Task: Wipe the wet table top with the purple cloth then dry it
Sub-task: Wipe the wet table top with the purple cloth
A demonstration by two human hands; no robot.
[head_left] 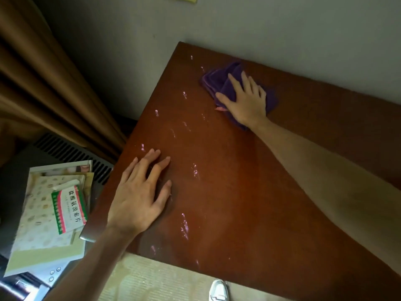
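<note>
A small green-and-red box [69,210] lying on the books [43,224] reads "盐酸氨溴索片".

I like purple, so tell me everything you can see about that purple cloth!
The purple cloth looks soft and fuzzy, like microfiber, with a lighter pink-edged hem. It lies bunched and folded on the far part of the brown table top, near the wall. The right hand presses flat on it, covering its middle.

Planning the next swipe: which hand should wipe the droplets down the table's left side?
Right. The right hand already presses the purple cloth flat on the table top; the left hand lies bare among the water droplets.
</note>
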